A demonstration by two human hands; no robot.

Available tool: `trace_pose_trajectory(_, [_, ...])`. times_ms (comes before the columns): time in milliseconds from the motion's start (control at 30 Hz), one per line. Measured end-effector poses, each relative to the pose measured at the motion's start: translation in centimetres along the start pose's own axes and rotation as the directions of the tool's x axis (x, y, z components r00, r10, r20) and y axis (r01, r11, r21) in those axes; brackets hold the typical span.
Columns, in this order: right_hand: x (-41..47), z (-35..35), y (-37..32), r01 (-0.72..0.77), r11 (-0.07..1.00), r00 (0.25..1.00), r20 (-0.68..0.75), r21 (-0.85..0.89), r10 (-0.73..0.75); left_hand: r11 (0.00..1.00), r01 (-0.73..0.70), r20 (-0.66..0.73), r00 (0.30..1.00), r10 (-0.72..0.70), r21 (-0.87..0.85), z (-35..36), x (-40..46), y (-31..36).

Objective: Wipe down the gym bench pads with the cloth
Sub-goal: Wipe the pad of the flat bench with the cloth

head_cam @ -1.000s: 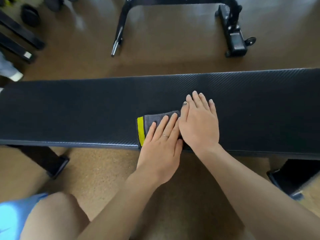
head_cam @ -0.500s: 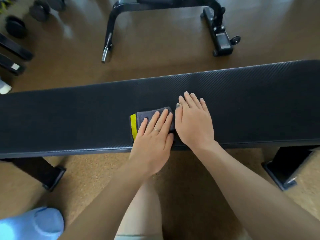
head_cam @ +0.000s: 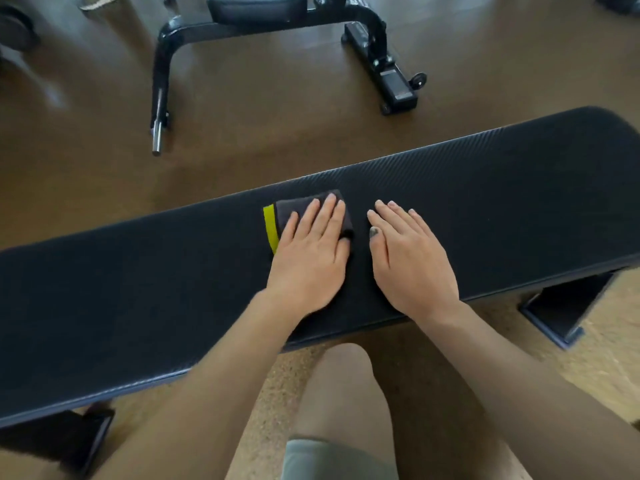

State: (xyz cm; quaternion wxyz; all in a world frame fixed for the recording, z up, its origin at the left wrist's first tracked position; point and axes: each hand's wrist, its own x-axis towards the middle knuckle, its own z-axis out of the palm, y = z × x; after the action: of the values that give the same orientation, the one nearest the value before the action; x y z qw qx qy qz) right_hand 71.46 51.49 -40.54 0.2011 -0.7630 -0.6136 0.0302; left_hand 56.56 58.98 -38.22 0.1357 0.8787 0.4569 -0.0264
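A long black textured bench pad (head_cam: 485, 202) runs across the view, tilted up toward the right. A folded dark grey cloth (head_cam: 294, 209) with a yellow-green edge lies on it near the middle. My left hand (head_cam: 311, 258) presses flat on the cloth, fingers together, the thumb at the cloth's right edge. My right hand (head_cam: 412, 261) rests flat on the bare pad just right of the cloth, a small gap apart from it, holding nothing.
A second black bench frame (head_cam: 263, 22) with a chrome peg and a wheeled foot stands on the brown floor beyond the pad. The pad's black feet (head_cam: 568, 310) sit at lower right and lower left. My knee (head_cam: 343, 393) is below the pad's near edge.
My right hand has come off the cloth and now lies on the bare pad beside it. My left hand slid the cloth farther across the pad. The view shifted, showing the pad's right end.
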Motion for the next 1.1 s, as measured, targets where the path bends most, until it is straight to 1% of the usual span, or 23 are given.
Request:
trace_pose_trajectory(67, [-0.2,-0.1,0.0,-0.012,1.000,1.000,-0.010,0.017,0.012,0.998,-0.039,0.013,0.999,0.039,0.041,0.8,-4.2,0.7])
trace_pose_trajectory(133, [-0.1,-0.1,-0.3,-0.027,0.999,0.999,-0.017,0.018,0.027,0.997,-0.068,0.043,0.997,0.066,0.041,0.7,-4.8,0.2])
trace_pose_trajectory(267, [0.5,-0.2,-0.7,-0.051,0.998,0.997,-0.049,0.026,0.052,0.995,-0.099,0.022,0.995,0.099,-0.004,-0.6,1.9,-1.1])
trace_pose_trajectory(367, [0.6,-0.1,-0.9,-0.059,0.998,0.993,-0.098,0.031,0.061,0.999,-0.054,0.028,0.998,0.053,0.007,-1.2,8.1,-1.1])
trace_pose_trajectory(467, [0.6,0.1,-0.6,-0.064,0.997,0.983,-0.173,0.032,0.069,0.999,-0.023,0.055,0.998,0.024,-0.027,-1.8,11.3,-0.3])
trace_pose_trajectory(533, [0.5,0.1,-0.4,-0.088,0.996,0.977,-0.191,0.034,0.093,0.999,-0.023,0.056,0.998,0.025,-0.030,-1.9,10.2,0.4])
trace_pose_trajectory(600, [0.4,0.0,-0.2,-0.124,0.992,0.974,-0.189,0.028,0.128,0.998,-0.063,0.036,0.997,0.063,-0.008,-1.0,6.4,1.2])
trace_pose_trajectory(633, [0.4,-0.2,0.1,-0.147,0.989,0.973,-0.178,0.008,0.146,0.996,-0.095,0.019,0.995,0.095,-0.005,-0.4,3.9,1.8])
trace_pose_trajectory(700, [1.1,-0.9,1.7,-0.213,0.973,0.969,-0.146,-0.088,0.199,0.990,-0.138,0.004,0.990,0.137,0.020,0.7,-0.3,2.7])
trace_pose_trajectory(767, [2.1,-1.6,3.7,-0.289,0.948,0.955,-0.104,-0.135,0.277,0.989,-0.143,0.013,0.990,0.143,0.038,1.1,-1.1,2.8])
trace_pose_trajectory(867, [2.8,-1.5,5.4,-0.343,0.931,0.939,-0.079,-0.128,0.335,0.989,-0.147,0.000,0.989,0.147,0.031,0.7,2.3,2.7])
trace_pose_trajectory(967, [2.7,-1.1,5.1,-0.343,0.930,0.938,-0.103,-0.136,0.331,0.988,-0.149,0.003,0.989,0.149,0.033,0.3,7.1,3.3])
trace_pose_trajectory(1033, [2.8,-1.2,5.2,-0.347,0.929,0.936,-0.111,-0.130,0.334,0.990,-0.134,0.032,0.991,0.133,0.033,-0.1,10.2,4.2])
trace_pose_trajectory(1100, [2.8,-1.3,5.3,-0.339,0.933,0.940,-0.096,-0.123,0.329,0.993,-0.116,0.063,0.991,0.114,0.022,-0.6,11.5,5.1])
